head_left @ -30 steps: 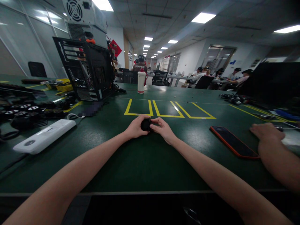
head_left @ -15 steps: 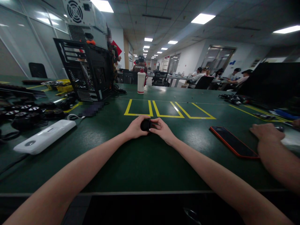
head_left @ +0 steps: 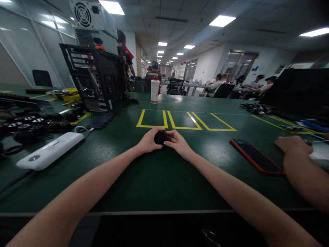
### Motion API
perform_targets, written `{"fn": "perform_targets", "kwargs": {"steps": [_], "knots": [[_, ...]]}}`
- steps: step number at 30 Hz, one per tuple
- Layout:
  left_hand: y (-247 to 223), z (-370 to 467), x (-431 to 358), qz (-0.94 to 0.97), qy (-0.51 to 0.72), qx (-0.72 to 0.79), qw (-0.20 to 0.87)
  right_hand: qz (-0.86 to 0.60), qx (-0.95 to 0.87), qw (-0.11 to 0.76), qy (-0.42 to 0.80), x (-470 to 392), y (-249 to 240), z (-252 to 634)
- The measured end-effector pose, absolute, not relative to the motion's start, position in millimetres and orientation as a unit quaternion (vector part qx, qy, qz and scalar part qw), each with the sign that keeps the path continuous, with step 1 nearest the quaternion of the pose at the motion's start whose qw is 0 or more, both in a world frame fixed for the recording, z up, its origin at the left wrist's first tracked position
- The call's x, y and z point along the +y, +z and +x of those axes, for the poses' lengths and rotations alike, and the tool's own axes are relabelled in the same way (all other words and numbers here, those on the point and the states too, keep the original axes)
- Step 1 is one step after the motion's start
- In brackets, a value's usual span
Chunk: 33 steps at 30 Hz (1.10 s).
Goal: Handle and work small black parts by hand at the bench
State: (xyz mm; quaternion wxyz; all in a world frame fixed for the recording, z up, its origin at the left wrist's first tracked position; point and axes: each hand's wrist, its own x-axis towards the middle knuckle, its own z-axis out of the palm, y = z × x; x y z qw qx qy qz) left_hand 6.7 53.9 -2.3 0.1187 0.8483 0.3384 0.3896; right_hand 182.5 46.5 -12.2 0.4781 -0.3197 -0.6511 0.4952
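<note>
A small black round object point(head_left: 159, 138) sits between my two hands, low over the green table point(head_left: 164, 185); its exact kind does not show. My left hand point(head_left: 149, 140) is wrapped round its left side, thumb below and fingers above. On its right edge, the fingertips and thumb of my right hand point(head_left: 177, 142) pinch it. Just beyond my hands, yellow tape outlines point(head_left: 183, 128) mark the tabletop.
An open computer case point(head_left: 102, 79) and a white power strip point(head_left: 51, 151) are at left. A white bottle point(head_left: 154, 91) stands behind. To the right lie an orange-edged phone point(head_left: 257, 156) and another person's hand point(head_left: 294, 145). Black parts point(head_left: 28, 123) crowd the far left.
My hands and the black object stay almost where they were. In the background, a person behind the computer case has come further into view.
</note>
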Motion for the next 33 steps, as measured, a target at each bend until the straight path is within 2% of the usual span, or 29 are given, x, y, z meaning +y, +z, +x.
{"fn": "perform_targets", "kwargs": {"steps": [15,22,33], "knots": [[-1.0,7.1,53.2,0.845,0.384,0.349,0.13,-0.366,-0.632,0.473,0.493,45.6,-7.8,180.9],[-2.0,6.8,54.2,0.845,0.395,0.334,0.135,-0.313,-0.648,0.471,0.51,42.1,-7.9,182.9],[0.1,6.9,53.1,0.848,0.387,0.339,0.125,-0.345,-0.656,0.485,0.464,44.8,-8.0,180.6]]}}
